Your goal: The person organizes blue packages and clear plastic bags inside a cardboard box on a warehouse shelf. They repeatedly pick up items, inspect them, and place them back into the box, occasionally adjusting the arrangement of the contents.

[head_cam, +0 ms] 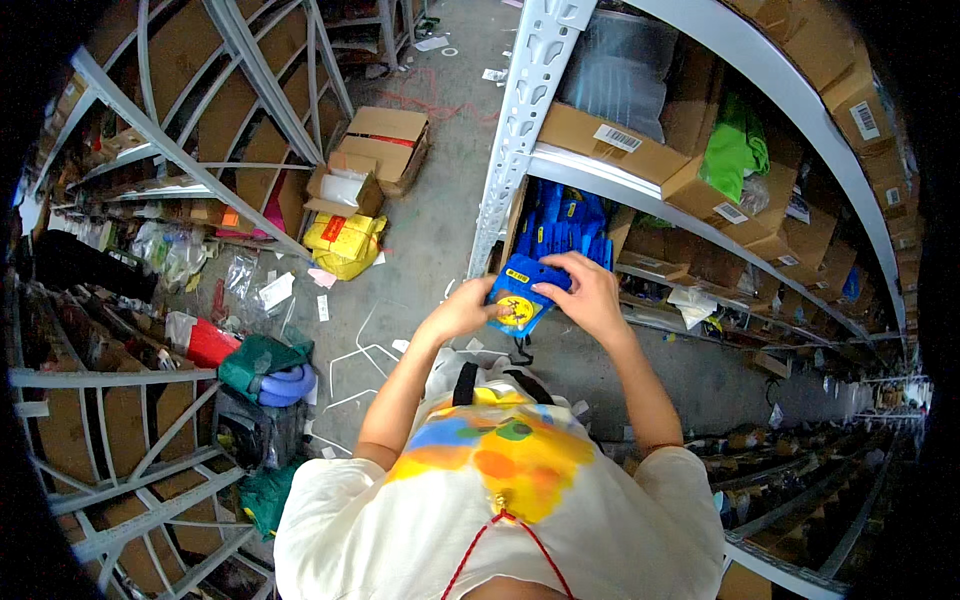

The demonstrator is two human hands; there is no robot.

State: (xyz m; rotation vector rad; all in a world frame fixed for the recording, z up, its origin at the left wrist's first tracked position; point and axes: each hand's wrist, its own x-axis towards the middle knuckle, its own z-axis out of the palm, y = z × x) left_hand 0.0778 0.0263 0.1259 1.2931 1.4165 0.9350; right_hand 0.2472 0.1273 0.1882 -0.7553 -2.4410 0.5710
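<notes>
A blue plastic pouch [529, 291] with a yellow round emblem and printed writing is held up in front of my chest. My left hand [470, 306] grips its left edge, the thumb resting near the emblem. With thumb and fingers, my right hand [583, 289] pinches the pouch at its upper right side. Just beyond stands a carton on a low shelf, filled with similar blue packets [564, 217]; my right hand is close in front of them.
A perforated metal upright [517, 112] carries shelves of labelled cartons [616, 139] at right. A green bag [731, 154] hangs over one carton. On the floor at left are cardboard boxes [386, 142], a yellow bundle [343, 244] and scattered paper scraps [277, 291]. Metal racks [172, 150] line the left.
</notes>
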